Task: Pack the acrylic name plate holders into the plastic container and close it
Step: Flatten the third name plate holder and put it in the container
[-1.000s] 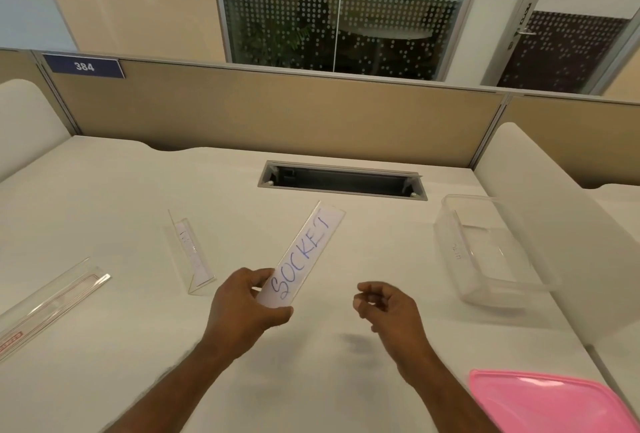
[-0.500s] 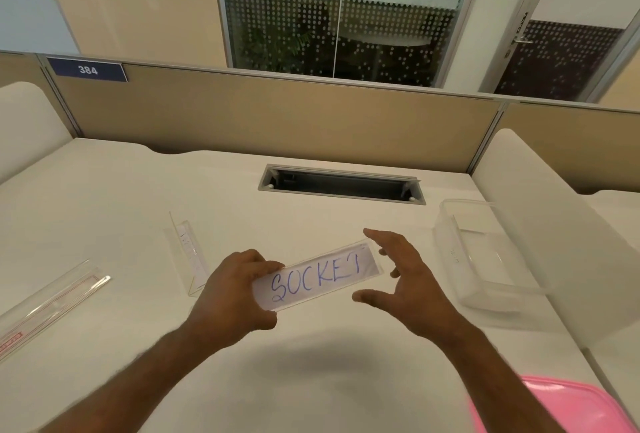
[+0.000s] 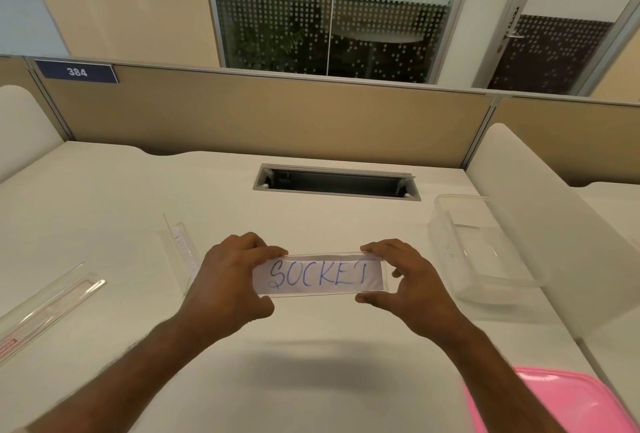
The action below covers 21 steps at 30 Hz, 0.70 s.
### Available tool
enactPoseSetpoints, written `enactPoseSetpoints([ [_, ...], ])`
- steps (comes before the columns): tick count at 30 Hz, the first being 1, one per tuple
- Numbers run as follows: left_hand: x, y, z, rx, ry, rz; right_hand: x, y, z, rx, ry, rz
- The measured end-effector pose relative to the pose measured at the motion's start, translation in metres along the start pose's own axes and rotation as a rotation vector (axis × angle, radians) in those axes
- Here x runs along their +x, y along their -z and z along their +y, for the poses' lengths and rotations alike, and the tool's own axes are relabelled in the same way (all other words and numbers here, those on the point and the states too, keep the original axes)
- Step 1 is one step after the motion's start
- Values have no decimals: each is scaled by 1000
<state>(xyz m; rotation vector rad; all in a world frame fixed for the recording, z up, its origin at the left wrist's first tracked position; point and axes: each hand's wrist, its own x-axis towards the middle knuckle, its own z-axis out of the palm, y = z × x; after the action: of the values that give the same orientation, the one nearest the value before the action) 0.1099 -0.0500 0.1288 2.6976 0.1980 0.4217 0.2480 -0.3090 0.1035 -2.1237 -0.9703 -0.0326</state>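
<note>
A clear acrylic name plate holder (image 3: 320, 275) with a paper slip reading "SOCKET" is held level above the white desk, facing me. My left hand (image 3: 228, 280) grips its left end and my right hand (image 3: 403, 282) pinches its right end between thumb and fingers. A second clear holder (image 3: 181, 249) lies on the desk to the left. A third, longer one (image 3: 48, 304) lies at the far left edge. The clear plastic container (image 3: 481, 252) stands open on the desk to the right. Its pink lid (image 3: 571, 401) lies at the bottom right.
A cable slot (image 3: 336, 183) is cut into the desk (image 3: 104, 204) behind the hands. White rounded dividers stand at the right (image 3: 554, 225) and far left. A beige partition with a "384" tag (image 3: 77, 71) closes off the back.
The holder has swung from pointing away to level and facing me. My right hand has come up and taken hold of its right end, so both hands grip it.
</note>
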Motion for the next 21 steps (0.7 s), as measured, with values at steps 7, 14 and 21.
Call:
enactPoseSetpoints([
  [7,-5,11,8,-126,-14,43,-3,23,-10,65,11,48],
  [14,-1,18,13,-179,-3,58,-6,41,-18,64,41,62],
  [21,1,17,18,-226,-25,56,-11,50,-17,81,47,49],
])
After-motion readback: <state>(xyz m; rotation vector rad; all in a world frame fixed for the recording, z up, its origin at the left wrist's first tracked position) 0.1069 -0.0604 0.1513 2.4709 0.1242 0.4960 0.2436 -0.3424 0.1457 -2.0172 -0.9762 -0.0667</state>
